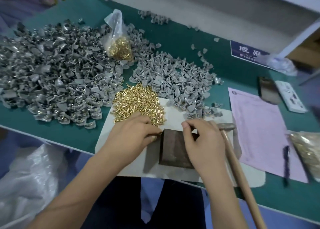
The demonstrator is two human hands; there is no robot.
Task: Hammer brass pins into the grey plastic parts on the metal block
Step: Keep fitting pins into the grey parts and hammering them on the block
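Working at a green bench [72, 135], a person sets both hands at a dark metal block [173, 150] that sits on a white mat [131, 166] at the near edge. The left hand [133, 135] lies at the block's left side, its fingers curled and pinching a brass pin [158, 133] against the block's top left corner. The right hand [202, 142] rests over the block's right side, fingers bent and pressed together; whether they hold a part cannot be told. A wooden-handled hammer [237, 166] lies just right of that hand, its head on the mat. Right of the hammer lie a pink sheet [259, 133] with a pen [286, 161] on it.

Just beyond the hands, a heap of loose brass pins [138, 102] spreads across the mat's far edge. Grey plastic parts lie in two piles: a large one [48, 76] to the left and a smaller one [174, 79] behind the pins. Between them stands a clear bag of pins [119, 46]. A blue sign [245, 51] sits further back on the right.
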